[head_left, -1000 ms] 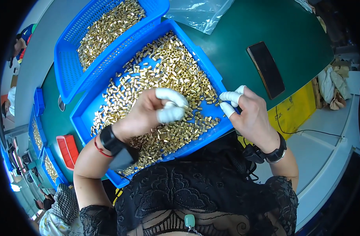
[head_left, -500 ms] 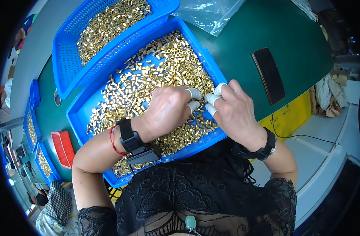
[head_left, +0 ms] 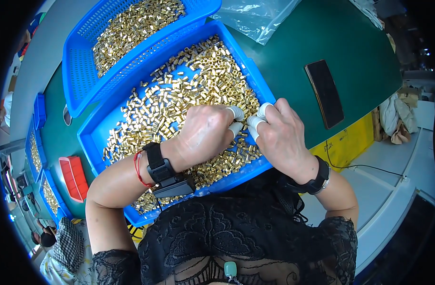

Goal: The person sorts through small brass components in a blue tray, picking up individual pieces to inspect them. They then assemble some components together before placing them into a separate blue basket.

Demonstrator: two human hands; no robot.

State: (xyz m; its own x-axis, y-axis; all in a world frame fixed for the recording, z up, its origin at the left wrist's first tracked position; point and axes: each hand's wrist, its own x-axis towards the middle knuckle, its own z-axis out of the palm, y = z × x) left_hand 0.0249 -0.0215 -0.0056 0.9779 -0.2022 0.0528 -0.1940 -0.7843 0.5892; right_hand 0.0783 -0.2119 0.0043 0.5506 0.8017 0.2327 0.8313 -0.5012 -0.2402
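Note:
Many small gold-coloured metal sleeves (head_left: 179,97), hollow and tube-like, lie loose in a blue tray (head_left: 95,135) in front of me. Over the tray's right part, my left hand (head_left: 203,130) is closed in a pinch, palm down. My right hand (head_left: 285,137) pinches close beside it, near the tray's right rim. White finger cots (head_left: 236,113) cover the thumb and forefinger tips of both hands. Sleeves lie right behind and below the fingertips; whatever the fingers hold is hidden or too small to make out.
A blue perforated basket (head_left: 76,71) with more metal sleeves overlaps the tray's far left side. On the green table (head_left: 279,52) lie a dark phone (head_left: 325,92) and a clear plastic bag (head_left: 255,19). A red bin (head_left: 74,178) stands at the left, near smaller blue trays.
Both hands keep their pinch over the tray, with only a slight shift of the fingers. The right hand has moved a little closer to the left. The view has shifted slightly.

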